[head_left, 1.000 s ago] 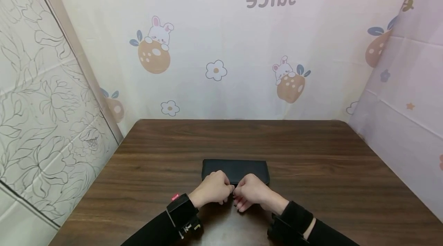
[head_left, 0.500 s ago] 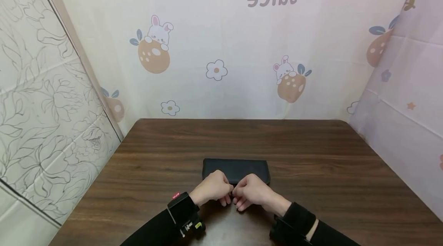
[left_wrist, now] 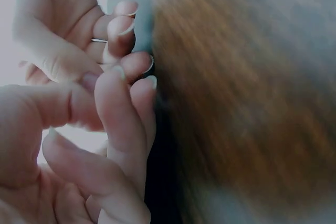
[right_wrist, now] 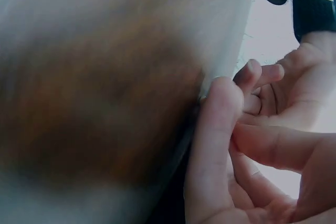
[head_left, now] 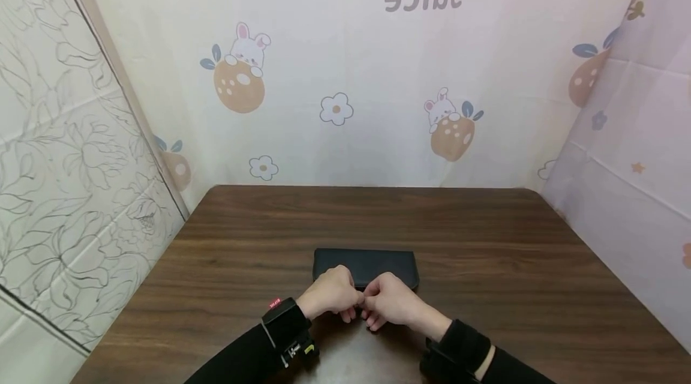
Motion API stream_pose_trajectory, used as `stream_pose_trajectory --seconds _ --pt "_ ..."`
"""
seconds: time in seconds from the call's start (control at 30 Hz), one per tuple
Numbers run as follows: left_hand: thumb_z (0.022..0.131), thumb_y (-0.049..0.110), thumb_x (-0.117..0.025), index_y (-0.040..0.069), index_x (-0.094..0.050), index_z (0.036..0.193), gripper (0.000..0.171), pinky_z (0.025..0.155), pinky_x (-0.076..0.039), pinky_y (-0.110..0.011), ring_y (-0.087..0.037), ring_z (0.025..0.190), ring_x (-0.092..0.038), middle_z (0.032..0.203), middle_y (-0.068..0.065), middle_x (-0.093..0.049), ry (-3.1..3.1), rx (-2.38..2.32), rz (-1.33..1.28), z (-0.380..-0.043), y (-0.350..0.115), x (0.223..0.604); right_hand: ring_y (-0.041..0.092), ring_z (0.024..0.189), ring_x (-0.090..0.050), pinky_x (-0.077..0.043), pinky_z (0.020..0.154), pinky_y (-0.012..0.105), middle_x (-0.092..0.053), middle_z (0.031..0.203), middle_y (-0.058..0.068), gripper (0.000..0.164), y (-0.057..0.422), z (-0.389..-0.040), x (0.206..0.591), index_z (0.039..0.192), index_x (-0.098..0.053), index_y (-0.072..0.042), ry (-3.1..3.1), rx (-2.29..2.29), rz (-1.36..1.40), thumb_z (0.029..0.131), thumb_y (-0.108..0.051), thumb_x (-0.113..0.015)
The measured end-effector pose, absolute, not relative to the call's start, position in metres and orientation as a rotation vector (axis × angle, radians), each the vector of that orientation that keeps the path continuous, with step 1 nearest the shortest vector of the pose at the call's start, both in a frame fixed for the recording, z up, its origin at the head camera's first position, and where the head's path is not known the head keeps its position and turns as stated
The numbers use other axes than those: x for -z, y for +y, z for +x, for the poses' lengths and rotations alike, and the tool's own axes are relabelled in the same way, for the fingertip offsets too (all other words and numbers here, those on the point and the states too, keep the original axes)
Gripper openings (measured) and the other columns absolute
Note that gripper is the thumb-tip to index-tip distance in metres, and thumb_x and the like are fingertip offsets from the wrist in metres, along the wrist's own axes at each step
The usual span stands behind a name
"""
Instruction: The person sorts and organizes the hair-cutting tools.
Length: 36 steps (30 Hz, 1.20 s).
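Observation:
A flat black rectangular case (head_left: 372,261), like a long wallet, lies on the wooden table in the head view. At the middle of its near edge my left hand (head_left: 331,294) and right hand (head_left: 393,299) meet, thumbs and forefingers bent together in pinches. The left wrist view has the left fingertips (left_wrist: 118,87) against the right hand's, beside the dark edge (left_wrist: 165,182) of the case. From the right wrist, the right forefinger (right_wrist: 215,124) lies along that edge, thumb close behind it. I cannot tell which small part the fingertips pinch.
The brown wooden table (head_left: 259,234) extends around the case on all sides. Behind it hangs a pale curtain (head_left: 345,60) printed with rabbits and fruit; a flower-patterned panel (head_left: 92,150) stands at left. Both wrists wear black straps (head_left: 286,321).
Both hands stay at the near edge of the case, and their fingertips have shifted only slightly. The case keeps its place on the table.

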State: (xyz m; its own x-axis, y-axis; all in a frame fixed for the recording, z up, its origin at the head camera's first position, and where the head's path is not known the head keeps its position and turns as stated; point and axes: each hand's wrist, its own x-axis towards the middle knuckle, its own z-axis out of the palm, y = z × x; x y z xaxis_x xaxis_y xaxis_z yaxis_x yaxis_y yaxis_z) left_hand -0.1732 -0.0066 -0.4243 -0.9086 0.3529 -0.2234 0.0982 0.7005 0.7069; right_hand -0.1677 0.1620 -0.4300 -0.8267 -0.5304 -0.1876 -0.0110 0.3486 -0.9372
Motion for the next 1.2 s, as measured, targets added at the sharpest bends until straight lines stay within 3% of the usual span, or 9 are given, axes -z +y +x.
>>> stream_pose_trajectory --seconds 0.17,0.3,0.4,0.53,0.87,1.2 --pt "0.077 0.015 -0.061 0.011 -0.059 0.051 0.027 0.041 -0.044 -0.030 -0.014 0.041 -0.054 0.043 0.002 -0.054 2.641 -0.952 0.416 -0.172 -0.007 0.420 0.022 0.058 -0.060 -0.051 0.052 0.035 -0.061 0.072 0.010 0.012 0.167 -0.172 0.423 0.083 -0.066 -0.002 2.377 1.420 -0.541 0.087 -0.006 -0.055" --pt "0.078 0.016 -0.059 0.013 -0.054 0.049 0.030 0.036 -0.038 -0.027 -0.011 0.036 -0.049 0.039 0.005 -0.048 2.769 -0.819 0.517 -0.171 -0.005 0.419 0.013 0.066 -0.057 -0.049 0.060 0.032 -0.060 0.079 0.001 0.014 0.175 -0.182 0.410 0.096 -0.064 -0.006 2.648 1.274 -0.608 0.085 -0.012 -0.061" --pt "0.078 0.018 -0.058 0.016 -0.051 0.049 0.029 0.033 -0.032 -0.025 -0.009 0.032 -0.044 0.036 0.007 -0.043 2.855 -0.709 0.581 -0.172 -0.002 0.421 0.013 0.082 -0.053 -0.046 0.070 0.034 -0.058 0.092 -0.002 0.028 0.182 -0.189 0.400 0.106 -0.060 -0.011 2.820 1.108 -0.649 0.080 -0.018 -0.067" --pt "0.078 0.018 -0.058 0.016 -0.051 0.053 0.026 0.033 -0.033 -0.026 -0.009 0.033 -0.042 0.037 0.007 -0.042 2.878 -0.652 0.592 -0.172 0.000 0.421 0.020 0.103 -0.045 -0.042 0.082 0.040 -0.052 0.112 0.002 0.050 0.189 -0.201 0.397 0.119 -0.053 -0.013 2.860 0.946 -0.687 0.075 -0.026 -0.073" --pt "0.082 0.020 -0.060 0.016 -0.051 0.058 0.026 0.038 -0.034 -0.027 -0.012 0.042 -0.042 0.050 0.004 -0.042 2.934 -0.510 0.609 -0.172 0.001 0.420 0.027 0.120 -0.031 -0.035 0.091 0.044 -0.035 0.134 0.010 0.096 0.195 -0.218 0.415 0.140 -0.030 -0.008 2.792 0.563 -0.819 0.066 -0.045 -0.077" --pt "0.082 0.016 -0.056 0.017 -0.046 0.054 0.029 0.036 -0.031 -0.025 -0.012 0.042 -0.039 0.051 0.004 -0.039 2.932 -0.412 0.678 -0.169 0.002 0.418 0.022 0.108 -0.038 -0.036 0.089 0.041 -0.041 0.126 0.008 0.089 0.186 -0.234 0.417 0.135 -0.037 -0.003 2.814 0.206 -0.932 0.065 -0.044 -0.074"
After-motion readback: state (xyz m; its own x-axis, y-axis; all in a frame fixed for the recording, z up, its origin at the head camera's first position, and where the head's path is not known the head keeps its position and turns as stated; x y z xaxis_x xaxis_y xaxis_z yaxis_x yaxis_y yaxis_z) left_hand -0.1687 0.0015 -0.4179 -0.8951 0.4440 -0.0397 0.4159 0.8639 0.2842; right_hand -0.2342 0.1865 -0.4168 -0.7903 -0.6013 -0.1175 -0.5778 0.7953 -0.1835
